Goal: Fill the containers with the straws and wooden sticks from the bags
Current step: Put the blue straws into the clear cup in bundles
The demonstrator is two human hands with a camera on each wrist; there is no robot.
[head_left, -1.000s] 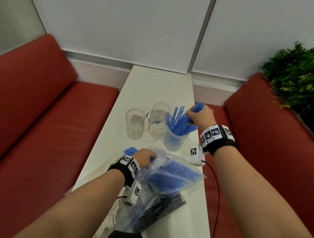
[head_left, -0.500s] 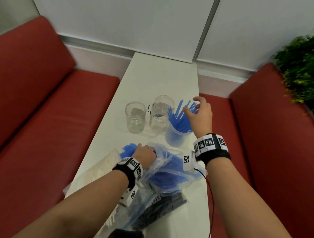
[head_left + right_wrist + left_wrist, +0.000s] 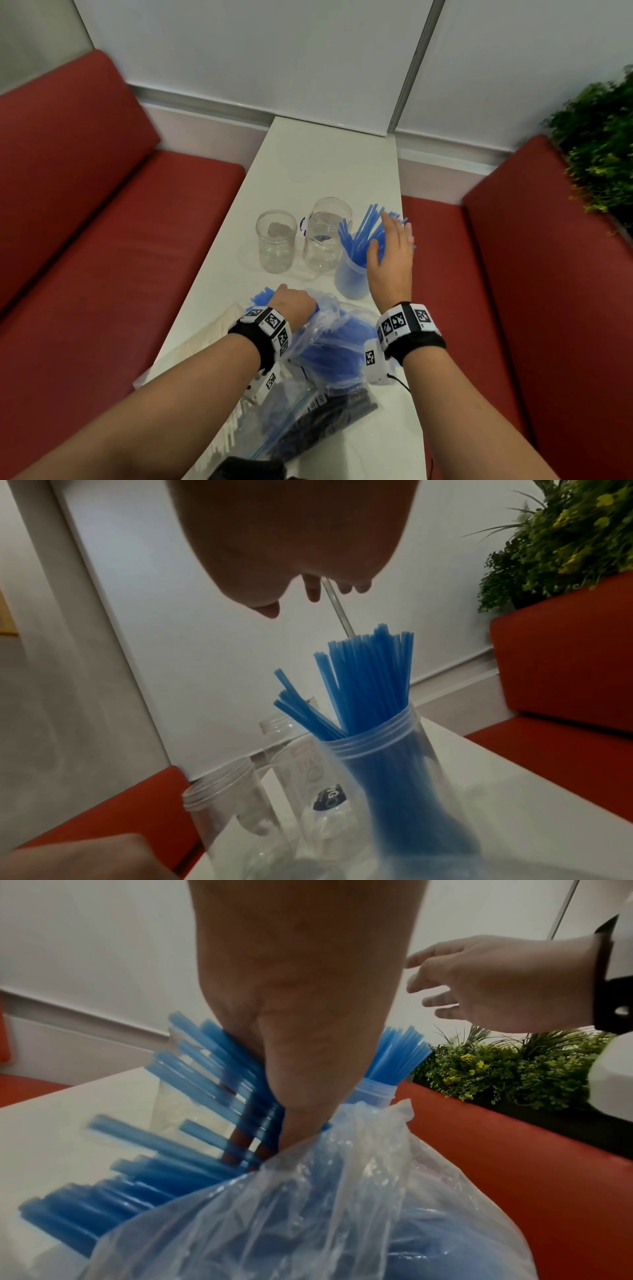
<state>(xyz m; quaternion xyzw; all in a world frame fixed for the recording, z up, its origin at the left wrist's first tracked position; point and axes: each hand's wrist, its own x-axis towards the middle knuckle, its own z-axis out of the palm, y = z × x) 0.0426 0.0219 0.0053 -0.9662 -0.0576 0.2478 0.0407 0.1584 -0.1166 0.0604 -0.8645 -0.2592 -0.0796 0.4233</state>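
Note:
Three clear jars stand mid-table. The right jar (image 3: 351, 279) (image 3: 380, 753) holds a bunch of blue straws (image 3: 363, 229) (image 3: 369, 680). The left jar (image 3: 275, 241) (image 3: 222, 802) and the middle jar (image 3: 328, 233) (image 3: 291, 753) hold no straws. My right hand (image 3: 383, 236) (image 3: 301, 596) hovers open over the straw tops, holding nothing. My left hand (image 3: 294, 303) (image 3: 301, 1074) grips the bunched mouth of the clear bag of blue straws (image 3: 337, 346) (image 3: 342, 1204). Loose straw ends (image 3: 137, 1175) stick out of the bag past the fist.
A zip bag of black sticks (image 3: 325, 421) lies under the blue bag near the table's front edge. A bag of pale sticks (image 3: 205, 346) lies at the left. Red benches (image 3: 120, 240) flank the narrow white table (image 3: 325, 164). A plant (image 3: 603, 154) stands at the right.
My right hand has let go of the blue straws in the right jar, opened and drawn back a little. My left hand keeps its grip on the bag.

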